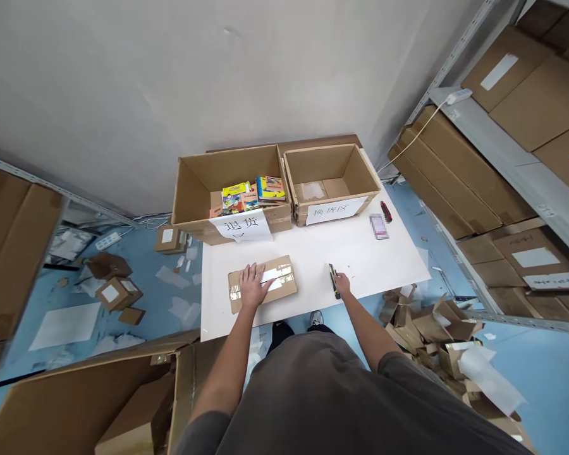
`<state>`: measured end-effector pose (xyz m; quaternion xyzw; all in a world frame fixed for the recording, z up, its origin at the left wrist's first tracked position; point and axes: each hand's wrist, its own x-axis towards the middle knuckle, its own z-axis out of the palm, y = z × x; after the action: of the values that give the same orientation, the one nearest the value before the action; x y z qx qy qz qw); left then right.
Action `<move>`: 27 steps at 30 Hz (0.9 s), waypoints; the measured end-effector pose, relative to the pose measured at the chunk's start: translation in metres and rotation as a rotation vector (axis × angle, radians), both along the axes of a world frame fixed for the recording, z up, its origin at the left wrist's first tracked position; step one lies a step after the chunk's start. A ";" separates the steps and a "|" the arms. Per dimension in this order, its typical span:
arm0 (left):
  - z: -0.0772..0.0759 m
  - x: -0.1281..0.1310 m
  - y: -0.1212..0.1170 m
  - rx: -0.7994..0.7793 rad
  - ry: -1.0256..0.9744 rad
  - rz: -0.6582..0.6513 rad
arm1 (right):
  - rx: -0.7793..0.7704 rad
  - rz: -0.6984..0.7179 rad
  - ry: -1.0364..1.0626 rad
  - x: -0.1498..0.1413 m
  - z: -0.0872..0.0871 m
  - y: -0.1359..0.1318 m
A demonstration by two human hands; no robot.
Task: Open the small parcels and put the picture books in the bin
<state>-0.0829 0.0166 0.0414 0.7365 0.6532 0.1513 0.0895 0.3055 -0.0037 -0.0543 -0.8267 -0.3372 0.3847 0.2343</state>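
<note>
A small taped cardboard parcel (pixel 279 278) lies flat on the white table (pixel 360 259) near its front edge. My left hand (pixel 253 285) rests on top of the parcel, fingers spread flat. My right hand (pixel 342 284) is closed round a black and yellow utility knife (pixel 333 279), to the right of the parcel and just above the tabletop. The two hands are apart, with bare table between them.
Two open cartons stand at the table's back: the left carton (pixel 189 196) holds colourful books (pixel 253 193), the right carton (pixel 365 170) looks empty. A phone (pixel 378 225) and a red tool (pixel 385 211) lie to the right. Cardboard scraps (pixel 436 328) litter the floor; shelves of boxes (pixel 502 189) stand right.
</note>
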 end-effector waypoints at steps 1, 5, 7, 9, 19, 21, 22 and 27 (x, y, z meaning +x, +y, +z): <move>0.000 0.000 0.000 0.000 0.008 0.001 | -0.032 -0.024 -0.013 0.008 -0.004 0.001; 0.002 0.002 0.001 -0.004 0.033 0.016 | -0.098 -0.055 -0.034 0.035 -0.011 0.005; 0.004 0.003 0.001 -0.018 0.043 0.024 | -0.089 -0.043 -0.044 0.048 -0.007 0.006; 0.006 0.005 0.001 -0.044 0.052 0.033 | -0.044 -0.026 -0.065 0.059 0.001 0.006; 0.011 0.011 -0.003 -0.112 0.045 0.065 | 0.099 0.312 0.436 -0.088 0.041 -0.027; 0.014 0.013 -0.003 -0.104 0.053 0.057 | 0.041 0.355 0.593 -0.138 0.044 -0.033; 0.017 0.013 -0.003 -0.104 0.062 0.059 | 0.034 0.325 0.591 -0.157 0.046 -0.033; 0.032 -0.011 -0.006 -0.145 0.112 0.171 | 0.090 0.235 0.433 -0.200 0.059 0.008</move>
<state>-0.0936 0.0106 0.0738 0.6770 0.7268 0.0694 0.0926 0.1057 0.0038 0.0048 -0.6688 -0.3899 0.5621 0.2911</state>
